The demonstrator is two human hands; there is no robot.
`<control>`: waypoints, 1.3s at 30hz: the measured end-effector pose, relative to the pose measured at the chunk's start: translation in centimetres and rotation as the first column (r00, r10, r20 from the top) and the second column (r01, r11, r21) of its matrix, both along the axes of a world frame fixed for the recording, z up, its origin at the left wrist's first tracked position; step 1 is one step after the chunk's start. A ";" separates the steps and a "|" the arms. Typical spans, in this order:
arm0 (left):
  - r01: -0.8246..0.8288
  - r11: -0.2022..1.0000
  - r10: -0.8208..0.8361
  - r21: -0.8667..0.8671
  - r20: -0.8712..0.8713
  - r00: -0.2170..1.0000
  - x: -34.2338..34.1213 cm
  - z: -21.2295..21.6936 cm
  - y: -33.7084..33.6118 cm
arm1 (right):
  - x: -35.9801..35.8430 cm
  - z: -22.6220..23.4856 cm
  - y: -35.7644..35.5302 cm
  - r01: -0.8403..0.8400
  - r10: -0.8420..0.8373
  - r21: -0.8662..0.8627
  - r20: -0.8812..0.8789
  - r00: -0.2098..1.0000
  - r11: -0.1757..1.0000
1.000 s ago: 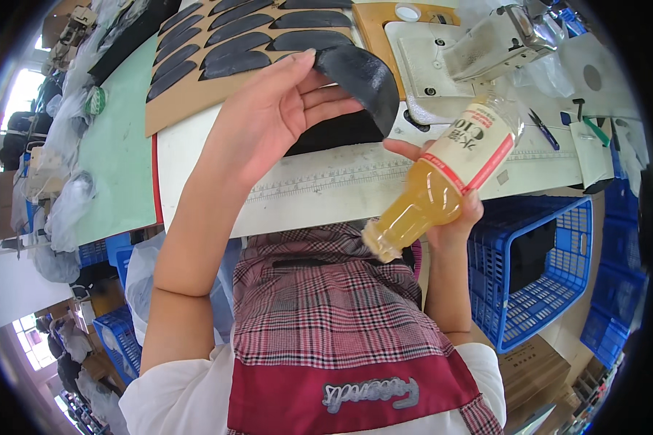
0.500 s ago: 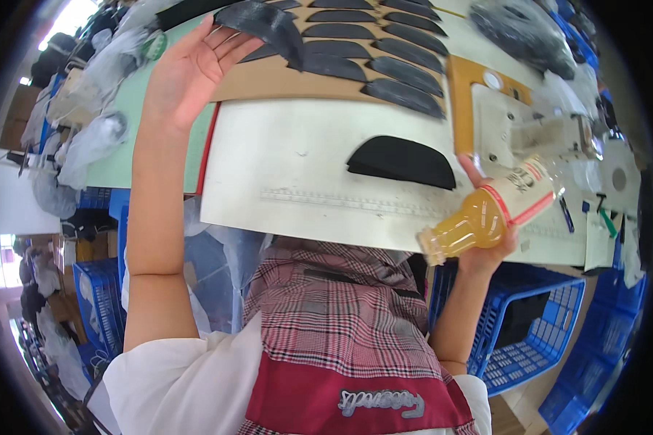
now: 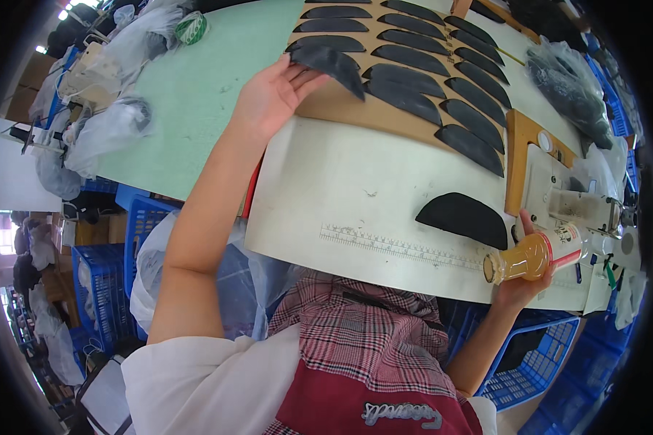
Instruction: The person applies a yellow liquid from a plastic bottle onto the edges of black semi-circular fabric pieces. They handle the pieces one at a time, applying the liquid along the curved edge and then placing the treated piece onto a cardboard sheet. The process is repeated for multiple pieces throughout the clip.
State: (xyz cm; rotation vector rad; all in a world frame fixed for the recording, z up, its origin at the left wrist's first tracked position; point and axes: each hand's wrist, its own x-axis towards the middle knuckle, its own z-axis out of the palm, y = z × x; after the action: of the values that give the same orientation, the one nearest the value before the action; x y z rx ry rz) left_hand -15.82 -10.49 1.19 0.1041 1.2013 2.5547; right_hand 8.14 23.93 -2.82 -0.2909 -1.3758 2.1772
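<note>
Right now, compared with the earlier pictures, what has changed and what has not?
The left hand has carried the dark piece leftward, away from the sewing machine, to the cardboard's left side. Nothing was let go: the right hand still holds the bottle. The black pad stays on the table.

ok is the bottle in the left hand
No, the right hand holds the bottle, while the left hand holds a dark curved piece.

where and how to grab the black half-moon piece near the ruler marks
Probably its left end, pinched from the left: the black half-moon piece lies flat on the white tabletop, that end tapers, and the bottle and right hand crowd its other end.
</note>
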 end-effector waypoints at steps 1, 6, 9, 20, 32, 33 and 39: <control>-0.009 1.000 0.009 -0.006 0.006 1.000 -0.1 -0.5 -0.5 | 0.0 0.0 -0.1 0.010 -0.010 0.000 0.014 1.000 1.000; -0.085 0.994 0.085 -0.064 0.002 0.996 -0.5 -2.6 -2.9 | 0.0 -0.1 -0.1 0.035 -0.035 0.028 0.022 0.999 0.999; -0.115 0.986 0.113 -0.120 -0.017 0.993 -0.4 -3.2 -3.5 | 0.0 -0.2 0.0 0.029 -0.028 -0.009 0.028 0.999 1.000; -0.685 0.265 0.201 -0.679 -0.656 0.728 -0.7 -4.5 -6.2 | 0.4 -0.5 -0.1 -0.023 0.023 -0.074 0.000 1.000 0.997; 0.101 0.807 -0.308 -0.582 -0.269 0.913 14.6 -2.9 9.9 | -0.3 5.6 -1.0 0.166 -0.162 0.406 -0.043 0.986 0.899; 0.102 0.831 -0.287 -0.547 -0.265 0.920 14.7 -3.1 10.2 | -0.6 6.2 -1.7 0.181 -0.172 0.469 -0.064 0.983 0.864; 0.111 0.820 -0.258 -0.562 -0.190 0.947 14.8 -3.9 11.0 | -3.1 9.3 -6.9 0.119 -0.075 0.805 -0.092 0.993 0.582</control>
State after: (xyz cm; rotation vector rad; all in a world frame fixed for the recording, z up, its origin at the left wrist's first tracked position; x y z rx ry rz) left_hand -0.99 0.52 -2.74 0.4119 1.8732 1.9787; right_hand 5.03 17.02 6.43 0.0488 -2.0985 1.2308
